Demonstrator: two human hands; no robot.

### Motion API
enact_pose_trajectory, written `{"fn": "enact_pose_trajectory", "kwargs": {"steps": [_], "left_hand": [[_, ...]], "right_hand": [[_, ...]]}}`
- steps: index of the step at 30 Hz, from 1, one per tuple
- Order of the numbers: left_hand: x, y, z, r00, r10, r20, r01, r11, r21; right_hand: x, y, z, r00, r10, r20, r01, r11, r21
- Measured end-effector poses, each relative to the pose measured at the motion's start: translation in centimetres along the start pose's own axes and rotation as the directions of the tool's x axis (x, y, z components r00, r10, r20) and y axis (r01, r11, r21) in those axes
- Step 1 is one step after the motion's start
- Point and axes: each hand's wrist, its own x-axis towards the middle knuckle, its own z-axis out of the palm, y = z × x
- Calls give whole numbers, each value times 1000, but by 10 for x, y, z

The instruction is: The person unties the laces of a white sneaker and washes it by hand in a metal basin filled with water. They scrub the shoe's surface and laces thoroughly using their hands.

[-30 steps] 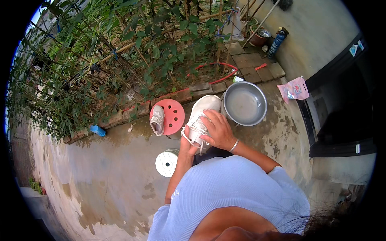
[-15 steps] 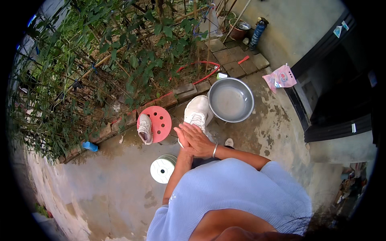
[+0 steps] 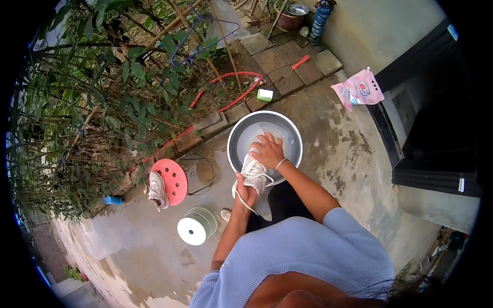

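A whitish sneaker [image 3: 253, 173] with loose laces is tilted over the near rim of a grey metal basin [image 3: 234, 149]. My left hand [image 3: 245, 192] is wrapped round its heel end. Fingers apart, my right hand [image 3: 268, 152] lies against the toe end, above the pale water in the basin. Its fingertips partly cover the toe. A second sneaker [image 3: 158, 191] rests on a round pink stool top [image 3: 177, 184] with holes in it, off to the left.
A white cylindrical stool or bucket [image 3: 197, 226] stands at my left. Past the basin are a green-and-white box [image 3: 265, 95], a red hose [image 3: 241, 103] and a red brush-like tool [image 3: 301, 62]. A pink bag [image 3: 361, 90] sits by the dark doorway. Plants fill the far left.
My hands were pressed together above the shoe; now they are apart, the left round the heel and the right at the toe. The sneaker is now over the basin. The view has shifted.
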Motion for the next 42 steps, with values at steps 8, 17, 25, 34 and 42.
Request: {"fn": "enact_pose_trajectory", "kwargs": {"steps": [8, 17, 25, 34, 42], "left_hand": [[154, -69, -53, 890, -61, -451, 141, 979, 145], [256, -87, -84, 685, 120, -719, 167, 934, 315], [255, -79, -132, 833, 202, -515, 326, 573, 752], [260, -77, -139, 698, 35, -715, 402, 807, 432], [273, -79, -119, 694, 225, -684, 363, 711, 602]], "right_hand": [[16, 190, 172, 776, 467, 424, -616, 706, 349], [43, 209, 219, 992, 115, 54, -122, 981, 154], [27, 161, 216, 985, -121, 120, 110, 990, 91], [73, 186, 207, 790, -385, 477, 260, 915, 308], [33, 189, 221, 898, 441, 10, -440, 893, 99]]}}
